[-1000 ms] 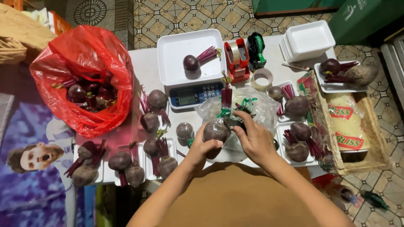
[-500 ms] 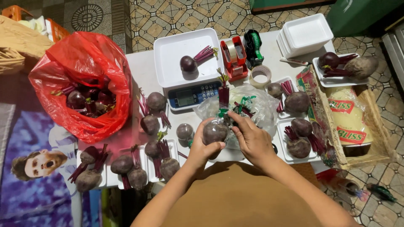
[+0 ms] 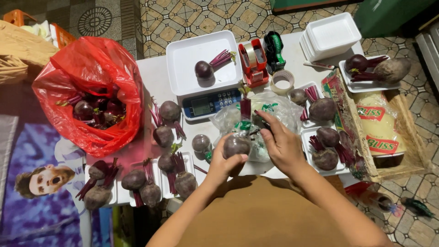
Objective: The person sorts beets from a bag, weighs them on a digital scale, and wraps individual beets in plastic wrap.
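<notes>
Standing on patterned tiles, crowded white table

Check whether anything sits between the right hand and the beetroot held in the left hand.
Nothing solid does. The left hand holds the beetroot from below, and the right hand is right beside it, its fingers on the clear plastic wrap above the beetroot. Only that thin film lies around them.

Your left hand holds a beet at the table's near edge, your right hand just beside it; scale behind them, one beet on it; bag of beets far left; tape dispensers right of the scale; stacked trays far right.
</notes>
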